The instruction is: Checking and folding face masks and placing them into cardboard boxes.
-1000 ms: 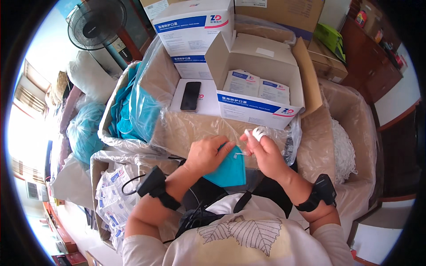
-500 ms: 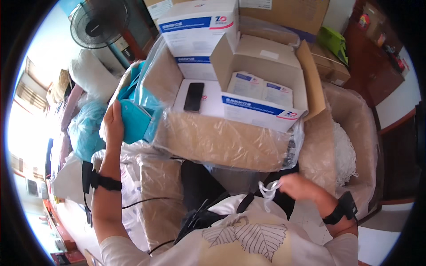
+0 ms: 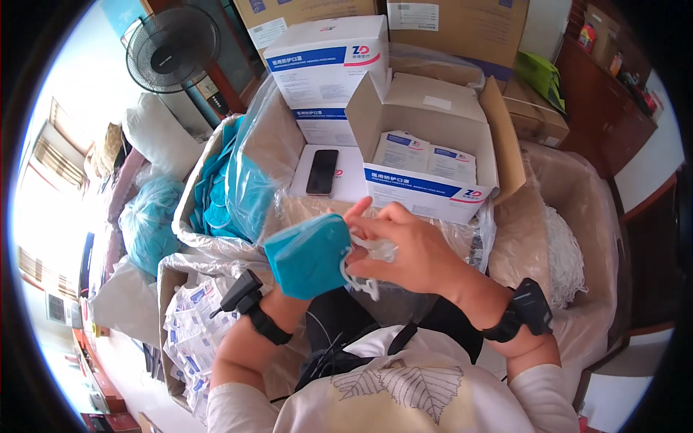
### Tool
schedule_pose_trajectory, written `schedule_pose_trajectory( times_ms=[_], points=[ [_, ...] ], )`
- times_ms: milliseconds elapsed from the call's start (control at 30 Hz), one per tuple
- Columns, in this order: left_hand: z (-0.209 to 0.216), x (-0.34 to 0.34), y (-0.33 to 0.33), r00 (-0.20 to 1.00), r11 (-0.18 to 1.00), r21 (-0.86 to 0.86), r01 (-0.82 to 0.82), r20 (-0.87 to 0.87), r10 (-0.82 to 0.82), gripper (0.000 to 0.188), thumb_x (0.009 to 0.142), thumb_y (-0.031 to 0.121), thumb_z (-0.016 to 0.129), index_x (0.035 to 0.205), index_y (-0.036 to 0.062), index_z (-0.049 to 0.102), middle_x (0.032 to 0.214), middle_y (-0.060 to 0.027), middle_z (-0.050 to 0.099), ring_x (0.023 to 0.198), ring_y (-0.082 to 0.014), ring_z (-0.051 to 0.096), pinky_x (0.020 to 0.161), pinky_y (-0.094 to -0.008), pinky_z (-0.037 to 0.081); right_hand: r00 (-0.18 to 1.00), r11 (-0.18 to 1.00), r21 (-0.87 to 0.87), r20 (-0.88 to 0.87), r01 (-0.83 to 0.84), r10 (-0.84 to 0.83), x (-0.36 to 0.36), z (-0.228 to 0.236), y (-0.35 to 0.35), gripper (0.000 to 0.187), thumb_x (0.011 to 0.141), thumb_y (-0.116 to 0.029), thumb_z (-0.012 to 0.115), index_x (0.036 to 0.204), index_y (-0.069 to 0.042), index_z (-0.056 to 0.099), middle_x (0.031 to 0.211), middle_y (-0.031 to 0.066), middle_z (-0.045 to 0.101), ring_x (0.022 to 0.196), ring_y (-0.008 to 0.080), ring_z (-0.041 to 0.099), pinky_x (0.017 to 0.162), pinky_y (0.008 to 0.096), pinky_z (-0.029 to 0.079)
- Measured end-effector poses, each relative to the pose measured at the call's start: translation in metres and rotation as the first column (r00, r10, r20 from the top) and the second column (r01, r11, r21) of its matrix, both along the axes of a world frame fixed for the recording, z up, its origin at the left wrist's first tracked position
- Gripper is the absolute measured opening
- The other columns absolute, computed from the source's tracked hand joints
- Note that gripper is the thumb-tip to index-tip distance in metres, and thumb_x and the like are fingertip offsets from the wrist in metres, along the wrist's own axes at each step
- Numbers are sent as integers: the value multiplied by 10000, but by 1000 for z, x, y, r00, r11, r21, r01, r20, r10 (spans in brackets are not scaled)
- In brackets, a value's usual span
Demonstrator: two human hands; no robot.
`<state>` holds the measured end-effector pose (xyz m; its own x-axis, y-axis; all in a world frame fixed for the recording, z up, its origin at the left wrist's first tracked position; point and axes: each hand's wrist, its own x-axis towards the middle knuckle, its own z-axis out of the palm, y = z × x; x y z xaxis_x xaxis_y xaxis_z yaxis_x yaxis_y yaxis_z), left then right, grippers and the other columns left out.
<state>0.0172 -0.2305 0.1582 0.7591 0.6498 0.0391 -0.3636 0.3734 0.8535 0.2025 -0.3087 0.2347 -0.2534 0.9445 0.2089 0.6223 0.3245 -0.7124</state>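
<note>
Bare hands meet near the clock's centre, above the person's dark-trousered lap. From where I stand, the left hand (image 3: 280, 297), mostly hidden, holds up a flat, turquoise fabric mask (image 3: 307, 256) from behind, just off centre toward 8 o'clock; I cannot tell whether it is one piece or several layered together. The right hand (image 3: 411, 249), toward 4 o'clock, has its thumb and fingers narrowed around soft white elastic loops (image 3: 363, 280), some dangling beside the mask's right edge.

Being thin, limp and bunched, those loops could tangle, or slip free if the pinch slackens. A hard pull might crease the mask or tug it out of the left hand.

The mask looks smooth and slightly stiff, with blunt corners. At 1 o'clock, an open white cardboard box with a blue band (image 3: 433, 198) holds flat, pale packets (image 3: 451, 166). At 11 o'clock, a glossy black phone (image 3: 323, 172) lies on a matte white box (image 3: 354, 186). Toward 10, a plastic-lined carton (image 3: 206, 244) brims with turquoise fabric pieces (image 3: 216, 209); at 8, crinkly white-and-blue packets (image 3: 191, 325) fill another container. Toward 4, well apart, stringy white elastic (image 3: 567, 260) is heaped in a brown carton lined with wrinkled clear film (image 3: 570, 187).
</note>
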Motion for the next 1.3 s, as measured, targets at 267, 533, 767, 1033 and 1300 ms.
schedule_pose_trajectory(
  times_ms=[267, 533, 767, 1033, 1300],
  points=[
    [-25, 10, -4, 979, 836, -509, 204, 94, -182, 578, 930, 478, 310, 1293, 36, 394, 1223, -107, 493, 1126, -214, 476, 957, -343, 386, 990, 997, 47, -124, -64, 69, -9, -36, -2, 282, 757, -205, 662, 993, -70, 587, 950, 89, 541, 823, 260, 578, 693, 334, 471],
    [79, 9, 4, 715, 263, 956, 133, -276, 642, 314, 896, 348, 473, 1055, 118, 615, 1074, -90, 576, 982, -217, 573, 818, -327, 463, 974, 996, -28, 213, 88, -80, 5, -51, -3, 194, 842, -254, 522, 911, -75, 553, 741, 145, 601, 711, 350, 585, 608, 443, 446],
    [30, 36, -6, 548, 241, 830, 502, -521, 654, 268, 842, 327, 546, 735, 86, 591, 691, -98, 608, 659, -300, 596, 570, -389, 464, 998, 978, -202, -36, 47, -55, 3, -74, -8, 288, 861, -267, 498, 1042, -43, 491, 800, 209, 610, 754, 399, 575, 637, 470, 444],
    [22, 29, 12, 575, 61, 860, 506, -390, 719, 347, 846, 389, 506, 680, 89, 565, 630, -82, 603, 609, -292, 596, 559, -392, 469, 995, 977, -215, -94, 12, -33, -6, -79, -12, 248, 901, -247, 444, 917, 0, 458, 756, 247, 573, 732, 430, 552, 618, 496, 410],
    [11, 27, 1, 562, 325, 914, 241, -405, 721, 325, 873, 309, 497, 714, 45, 602, 666, -142, 590, 655, -347, 577, 582, -430, 455, 922, 961, -276, -375, -10, -98, -20, -84, -9, 281, 928, -243, 436, 839, 20, 477, 703, 154, 544, 628, 257, 543, 566, 368, 409]
  ],
)
